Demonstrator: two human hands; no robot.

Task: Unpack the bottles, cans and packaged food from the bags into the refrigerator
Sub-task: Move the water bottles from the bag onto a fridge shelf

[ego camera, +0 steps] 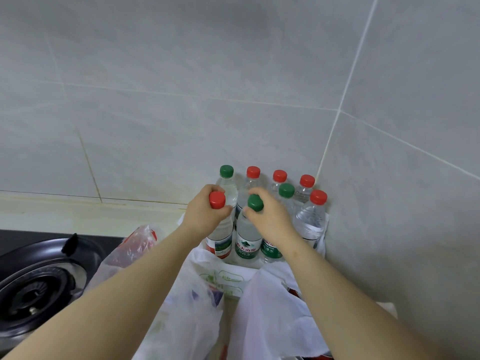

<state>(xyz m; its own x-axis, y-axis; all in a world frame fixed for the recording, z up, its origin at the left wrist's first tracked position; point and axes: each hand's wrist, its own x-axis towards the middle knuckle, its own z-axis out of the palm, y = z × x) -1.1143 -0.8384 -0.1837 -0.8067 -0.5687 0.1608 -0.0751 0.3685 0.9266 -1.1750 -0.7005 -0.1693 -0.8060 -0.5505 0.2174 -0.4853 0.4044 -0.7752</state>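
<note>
While both arms reach forward, each hand has hold of one bottle. The left hand (205, 211) has its fingers curled tight round the neck of a red-capped water bottle (223, 231). The red cap sticks out just above the fist. The right hand (271, 216) has its fingers and thumb curled round the neck of a green-capped water bottle (248, 235), right under the cap. The two bottles stand upright, side by side, nearly touching, at the front of the group.

Six more water bottles (310, 219) stand upright behind and to the right, packed close together in the corner. Four have red caps and two have green caps.

All the bottles stand on a pale countertop (91, 214) where two walls of grey tiles (181, 100) meet. A white plastic bag (275, 313) lies crumpled in front of the bottles, under the right arm. Another white bag (193, 297) with things inside sits between the arms. A clear plastic bag (130, 252) with something red in it lies to the left, partly behind the left arm. Further left is a black gas stove burner (36, 287).
</note>
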